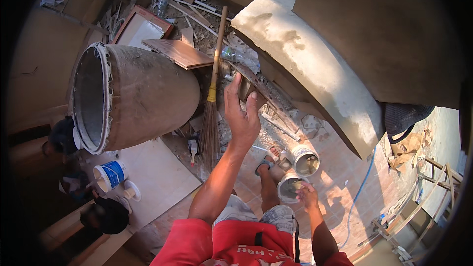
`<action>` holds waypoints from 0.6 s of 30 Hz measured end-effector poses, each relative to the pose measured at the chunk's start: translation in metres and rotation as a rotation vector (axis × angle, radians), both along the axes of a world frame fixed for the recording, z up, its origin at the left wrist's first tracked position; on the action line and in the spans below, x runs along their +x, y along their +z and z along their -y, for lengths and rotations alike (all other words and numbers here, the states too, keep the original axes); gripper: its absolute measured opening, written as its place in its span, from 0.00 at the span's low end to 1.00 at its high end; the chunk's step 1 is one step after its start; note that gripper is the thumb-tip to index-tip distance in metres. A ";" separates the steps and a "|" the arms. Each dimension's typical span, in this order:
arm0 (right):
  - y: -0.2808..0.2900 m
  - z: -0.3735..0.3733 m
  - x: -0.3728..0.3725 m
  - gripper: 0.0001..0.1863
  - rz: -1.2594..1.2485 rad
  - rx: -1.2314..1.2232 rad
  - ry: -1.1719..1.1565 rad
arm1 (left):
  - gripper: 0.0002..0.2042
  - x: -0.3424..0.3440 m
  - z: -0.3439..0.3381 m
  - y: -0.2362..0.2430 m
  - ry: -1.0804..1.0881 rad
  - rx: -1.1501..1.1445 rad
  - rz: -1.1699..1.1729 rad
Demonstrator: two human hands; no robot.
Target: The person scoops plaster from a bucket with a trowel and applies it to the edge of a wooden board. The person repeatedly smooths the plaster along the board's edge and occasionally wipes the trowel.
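My left hand (241, 118) is raised near the middle, its fingers and thumb around the upper part of a narrow, mud-stained board (271, 102) seen nearly edge-on. Lower right, my right hand (309, 195) reaches to the rim of a pale bucket (282, 197). Its fingers are closed at a yellowish thing in the bucket's mouth, whose kind I cannot make out. Touching that bucket is a second pale bucket (299, 153) with grey contents and a yellowish piece inside. My sandalled foot (266, 162) stands left of the buckets.
A large grey drum (148, 93) lies tilted at left, beside an upright broom (215, 79). Rubble and wood scraps (189, 15) lie behind. A curved plastered ledge (305, 44) juts in from upper right. Two people are at lower left, near a blue-and-white pail (114, 173). A blue hose (362, 187) crosses the tiles.
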State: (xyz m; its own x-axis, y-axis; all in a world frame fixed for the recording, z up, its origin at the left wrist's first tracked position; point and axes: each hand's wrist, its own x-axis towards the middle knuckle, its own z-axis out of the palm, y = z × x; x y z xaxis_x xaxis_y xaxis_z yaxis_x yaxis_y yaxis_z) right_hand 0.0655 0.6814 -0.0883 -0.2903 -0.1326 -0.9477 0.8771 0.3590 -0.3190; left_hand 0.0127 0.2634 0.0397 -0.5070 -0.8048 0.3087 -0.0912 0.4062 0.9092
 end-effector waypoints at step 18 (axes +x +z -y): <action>0.000 0.002 0.001 0.17 0.005 -0.036 -0.005 | 0.27 -0.065 0.005 0.003 0.055 -0.147 -0.075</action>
